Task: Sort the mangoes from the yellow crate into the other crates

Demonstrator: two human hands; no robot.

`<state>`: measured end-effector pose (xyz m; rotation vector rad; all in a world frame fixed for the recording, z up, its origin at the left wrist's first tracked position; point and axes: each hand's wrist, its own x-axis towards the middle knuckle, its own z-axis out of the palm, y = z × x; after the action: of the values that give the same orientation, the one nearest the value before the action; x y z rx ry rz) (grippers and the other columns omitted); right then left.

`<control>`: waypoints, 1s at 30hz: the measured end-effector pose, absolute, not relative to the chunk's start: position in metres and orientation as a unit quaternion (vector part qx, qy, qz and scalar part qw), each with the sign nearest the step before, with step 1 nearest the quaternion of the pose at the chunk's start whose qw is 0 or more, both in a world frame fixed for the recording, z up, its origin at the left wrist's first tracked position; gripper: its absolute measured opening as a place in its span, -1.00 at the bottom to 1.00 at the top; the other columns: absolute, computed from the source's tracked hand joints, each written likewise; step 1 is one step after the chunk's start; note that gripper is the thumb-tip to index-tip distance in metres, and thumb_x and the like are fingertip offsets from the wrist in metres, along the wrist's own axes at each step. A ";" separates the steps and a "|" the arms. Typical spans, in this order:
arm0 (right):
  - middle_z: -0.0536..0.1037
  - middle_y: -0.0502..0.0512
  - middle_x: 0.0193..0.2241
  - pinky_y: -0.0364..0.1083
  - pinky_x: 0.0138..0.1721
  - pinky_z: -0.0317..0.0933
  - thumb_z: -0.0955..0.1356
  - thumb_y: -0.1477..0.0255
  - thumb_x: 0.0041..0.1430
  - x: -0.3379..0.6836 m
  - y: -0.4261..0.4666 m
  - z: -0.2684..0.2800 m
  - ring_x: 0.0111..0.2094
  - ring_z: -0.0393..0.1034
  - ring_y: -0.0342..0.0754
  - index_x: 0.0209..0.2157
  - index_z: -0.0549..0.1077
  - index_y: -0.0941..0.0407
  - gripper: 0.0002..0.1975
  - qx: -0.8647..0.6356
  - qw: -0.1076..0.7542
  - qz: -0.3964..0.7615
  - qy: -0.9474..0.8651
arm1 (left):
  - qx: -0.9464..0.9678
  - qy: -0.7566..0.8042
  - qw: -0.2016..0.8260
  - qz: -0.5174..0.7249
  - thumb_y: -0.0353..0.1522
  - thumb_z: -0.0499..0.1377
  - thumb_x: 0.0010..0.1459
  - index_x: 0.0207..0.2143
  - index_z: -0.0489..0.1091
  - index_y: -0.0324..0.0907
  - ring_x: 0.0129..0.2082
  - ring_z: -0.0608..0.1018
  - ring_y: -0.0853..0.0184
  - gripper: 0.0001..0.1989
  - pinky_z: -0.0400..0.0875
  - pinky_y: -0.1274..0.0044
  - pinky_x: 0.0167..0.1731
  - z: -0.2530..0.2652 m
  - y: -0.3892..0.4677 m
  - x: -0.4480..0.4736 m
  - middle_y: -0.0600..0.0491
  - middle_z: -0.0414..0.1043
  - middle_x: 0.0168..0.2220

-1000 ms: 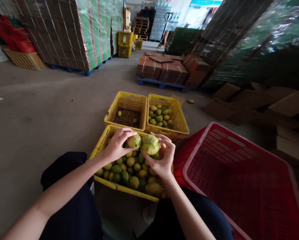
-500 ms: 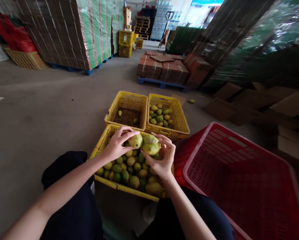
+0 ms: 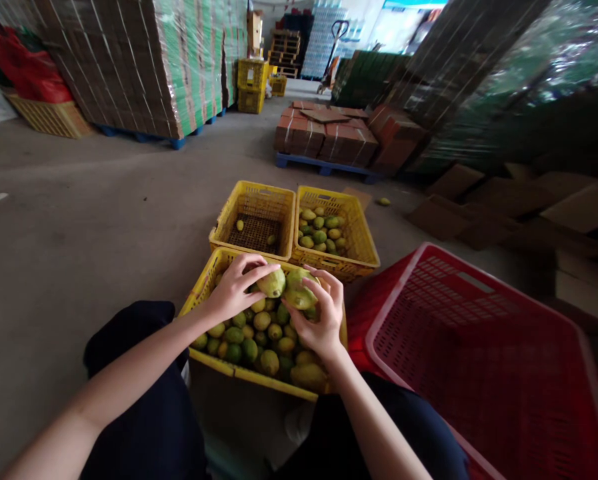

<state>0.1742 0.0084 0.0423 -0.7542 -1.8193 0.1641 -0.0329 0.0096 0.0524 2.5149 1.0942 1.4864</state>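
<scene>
My left hand (image 3: 239, 287) is closed around a yellow-green lemon (image 3: 273, 283), fingers over its top and thumb below. Close beside it, my right hand (image 3: 325, 308) grips a larger, lumpy green-yellow lemon (image 3: 299, 289) with fingers and thumb. Both fruits are held above a yellow plastic crate (image 3: 249, 383) between my knees. Many green and yellow lemons (image 3: 261, 322) fill that crate, some hidden under my hands.
Behind stand two more yellow crates: the left one (image 3: 219, 227) holds two lemons, the right one (image 3: 366, 237) several. A big red basket (image 3: 423, 320) is at my right. Beyond are boxes on a blue pallet (image 3: 323, 168), flattened cardboard (image 3: 441, 217) and a stray lemon (image 3: 383, 201) on the floor.
My right hand has turned slightly and its fingers have shifted over the larger lemon. My left hand and its lemon are almost unmoved.
</scene>
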 end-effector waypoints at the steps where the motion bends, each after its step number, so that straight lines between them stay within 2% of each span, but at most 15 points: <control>1: 0.26 0.16 0.03 0.23 -0.01 0.36 0.41 0.61 0.01 0.174 0.008 0.043 0.06 0.34 0.18 0.08 0.32 -0.11 -0.39 -0.318 0.547 0.063 -0.771 | 0.808 0.351 0.009 0.474 -0.52 0.23 0.12 0.20 0.21 0.02 -0.07 0.45 0.24 -0.38 0.48 0.36 -0.06 0.052 0.010 -0.033 -0.02 0.30 -0.08; 11: 0.21 0.14 0.05 0.24 -0.02 0.35 0.39 0.63 0.04 0.172 0.009 0.041 0.11 0.30 0.19 0.00 0.35 -0.13 -0.47 -0.300 0.548 0.044 -0.780 | 0.809 0.357 0.001 0.468 -0.53 0.23 0.11 0.20 0.21 0.04 -0.07 0.47 0.25 -0.38 0.50 0.36 -0.07 0.050 0.009 -0.034 -0.01 0.31 -0.08; 15: 0.29 0.13 0.04 0.18 -0.03 0.37 0.42 0.61 0.01 0.173 0.009 0.041 0.07 0.34 0.15 0.00 0.36 -0.10 -0.47 -0.309 0.553 0.046 -0.772 | 0.802 0.361 0.039 0.474 -0.51 0.24 0.11 0.14 0.29 0.02 -0.05 0.48 0.24 -0.44 0.47 0.33 -0.04 0.049 0.009 -0.033 -0.01 0.34 -0.07; 18: 0.41 0.11 -0.04 0.11 -0.08 0.39 0.51 0.49 -0.10 0.171 0.008 0.041 -0.02 0.39 0.11 0.01 0.35 -0.06 -0.40 -0.357 0.574 0.117 -0.728 | 0.749 0.389 0.190 0.502 -0.40 0.35 0.02 0.06 0.37 -0.04 -0.04 0.49 0.21 -0.47 0.45 0.31 -0.01 0.050 0.011 -0.031 -0.03 0.39 -0.07; 21: 0.50 0.05 -0.19 -0.01 -0.25 0.42 0.55 0.35 -0.17 0.167 0.007 0.041 -0.21 0.45 0.02 -0.10 0.35 0.00 -0.43 -0.436 0.561 0.317 -0.628 | 0.577 0.438 0.459 0.513 -0.32 0.42 -0.10 -0.08 0.42 -0.13 -0.16 0.55 0.25 -0.51 0.50 0.41 -0.14 0.050 0.016 -0.029 -0.02 0.47 -0.16; 24: 0.49 -0.04 -0.41 -0.13 -0.51 0.36 0.52 0.19 -0.11 0.164 0.009 0.039 -0.45 0.43 -0.08 -0.28 0.35 0.04 -0.59 -0.489 0.507 0.529 -0.473 | 0.346 0.466 0.685 0.442 -0.34 0.36 -0.02 -0.27 0.45 -0.21 -0.33 0.57 0.32 -0.75 0.52 0.51 -0.30 0.044 0.021 -0.028 -0.01 0.50 -0.30; 27: 0.48 -0.06 -0.52 -0.17 -0.71 0.25 0.47 0.09 -0.07 0.161 0.014 0.037 -0.60 0.38 -0.10 -0.34 0.37 0.07 -0.60 -0.478 0.444 0.659 -0.375 | 0.211 0.468 0.768 0.383 -0.40 0.21 0.09 -0.43 0.44 -0.25 -0.49 0.53 0.37 -0.91 0.51 0.56 -0.43 0.038 0.022 -0.026 0.02 0.45 -0.48; 30: 0.50 -0.04 -0.56 -0.18 -0.77 0.20 0.46 0.13 -0.05 0.159 0.018 0.036 -0.65 0.37 -0.11 -0.33 0.41 0.10 -0.63 -0.450 0.427 0.717 -0.317 | 0.162 0.455 0.779 0.400 -0.42 0.07 0.16 -0.52 0.39 -0.24 -0.57 0.46 0.41 -0.78 0.50 0.58 -0.48 0.035 0.020 -0.022 0.08 0.34 -0.59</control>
<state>0.1591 0.0181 0.0361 -1.1238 -0.7922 1.7916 -0.0223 0.0200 0.0354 0.3500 0.9829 0.8643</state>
